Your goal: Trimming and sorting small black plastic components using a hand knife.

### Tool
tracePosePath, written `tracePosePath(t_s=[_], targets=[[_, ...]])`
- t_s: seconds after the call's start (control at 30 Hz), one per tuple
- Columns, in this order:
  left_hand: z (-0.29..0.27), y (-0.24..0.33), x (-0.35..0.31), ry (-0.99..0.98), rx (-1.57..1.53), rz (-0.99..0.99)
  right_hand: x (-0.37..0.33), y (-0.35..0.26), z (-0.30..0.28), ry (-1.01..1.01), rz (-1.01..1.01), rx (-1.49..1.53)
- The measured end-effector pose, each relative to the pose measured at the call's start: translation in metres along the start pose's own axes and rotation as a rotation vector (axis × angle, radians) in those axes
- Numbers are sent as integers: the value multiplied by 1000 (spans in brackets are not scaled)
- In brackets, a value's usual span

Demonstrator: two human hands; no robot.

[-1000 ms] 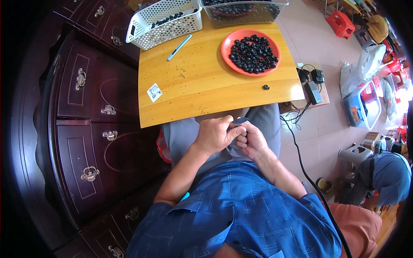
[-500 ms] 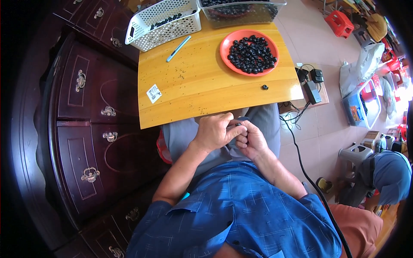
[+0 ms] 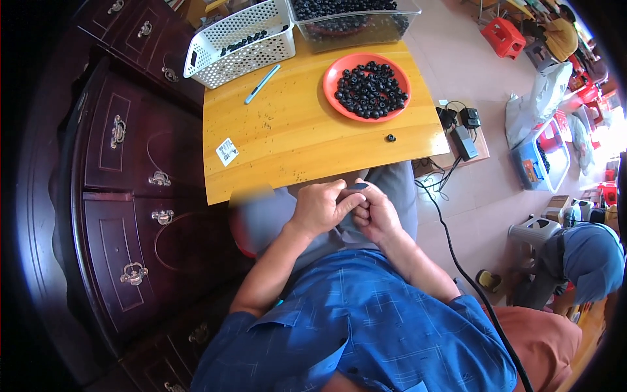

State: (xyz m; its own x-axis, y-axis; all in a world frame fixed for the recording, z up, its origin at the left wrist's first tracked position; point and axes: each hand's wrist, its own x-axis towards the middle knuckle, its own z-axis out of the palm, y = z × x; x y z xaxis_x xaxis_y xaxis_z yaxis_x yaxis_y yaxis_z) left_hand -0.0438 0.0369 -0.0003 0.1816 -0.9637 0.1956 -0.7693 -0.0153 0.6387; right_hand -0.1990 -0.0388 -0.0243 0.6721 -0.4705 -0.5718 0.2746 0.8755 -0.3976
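My left hand [image 3: 319, 209] and my right hand [image 3: 377, 214] meet above my lap, just in front of the table edge. Both have curled fingers, with the thumbs close together. A dark bit [image 3: 357, 187] shows by my right thumb, where a small black part was visible a moment earlier; the fingers mostly cover it. On the table, an orange-red plate [image 3: 331, 98] carries many small black ring-shaped parts [image 3: 371, 90]. One loose black part [image 3: 391, 138] lies between the plate and the near edge.
A white perforated basket [image 3: 261, 60] and a clear bin [image 3: 353, 40] of black parts stand at the table's back. A light-blue pen-like tool [image 3: 262, 83], a white label [image 3: 227, 151] and dark crumbs lie on the wooden table [image 3: 294, 140]. A black cable [image 3: 457, 251] runs along my right.
The view has shifted slightly, so the table appears lower and further left. My hands stay together; the small black part between them is now more hidden.
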Motion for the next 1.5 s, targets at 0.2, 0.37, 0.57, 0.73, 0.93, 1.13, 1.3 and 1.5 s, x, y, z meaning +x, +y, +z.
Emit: tracePosePath(t_s=[0.2, 0.37, 0.57, 0.73, 0.93, 1.13, 1.3, 1.5], targets=[[-10, -3, -7, 37, -133, -50, 5, -52, -3, 260, -872, -1044], [-6, -6, -17, -20, -164, -114, 18, -76, -2, 433, -978, -1438], [-3, -6, -21, -4, -185, -114, 27, -88, -4, 501, -938, -1619], [-3, -8, -23, -17, -191, -128, 31, -98, -8, 585, -942, -1618], [-6, -3, -24, 7, -277, -141, 22, -90, -38, 258, -619, -652], [-10, 18, -17, 45, -389, -141, 5, -32, -45, -185, -21, 417], [8, 19, -19, 86, -318, -81, 19, 4, -47, -336, 72, 530], [17, 16, -27, -17, -182, -83, 23, 14, -31, -347, 121, 472]])
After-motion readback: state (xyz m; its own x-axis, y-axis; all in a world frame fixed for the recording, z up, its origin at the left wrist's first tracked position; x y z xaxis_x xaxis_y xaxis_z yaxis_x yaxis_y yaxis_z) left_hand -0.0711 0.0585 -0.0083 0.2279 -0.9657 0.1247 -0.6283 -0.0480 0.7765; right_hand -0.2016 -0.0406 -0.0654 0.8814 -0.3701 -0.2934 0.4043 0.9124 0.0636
